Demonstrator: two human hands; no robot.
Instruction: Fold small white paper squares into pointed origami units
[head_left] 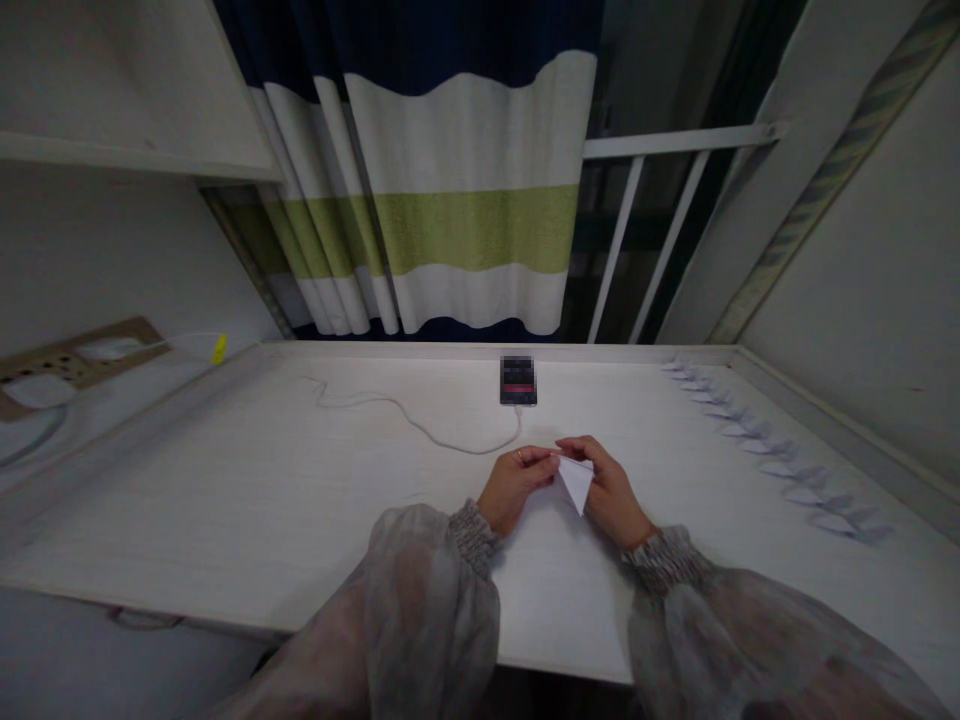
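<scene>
A small sheet of white paper, folded to a pointed shape (576, 485), is held between my two hands above the white desk. My left hand (517, 483) pinches its upper left corner between thumb and fingers. On the other side, my right hand (609, 492) grips the right edge, its fingers partly behind the paper. The point of the folded paper faces down toward me. Along the desk's right side lies a row of several folded white paper figures (784, 455), small and pointed. A flat white paper sheet (384, 470) seems to lie left of my hands.
A phone (518, 381) lies at the back of the desk (225, 500), joined to a white cable (427, 432) that runs left. A power strip (82, 362) is on the left wall. Behind the desk hang a striped curtain (472, 200) and white window bars (679, 142).
</scene>
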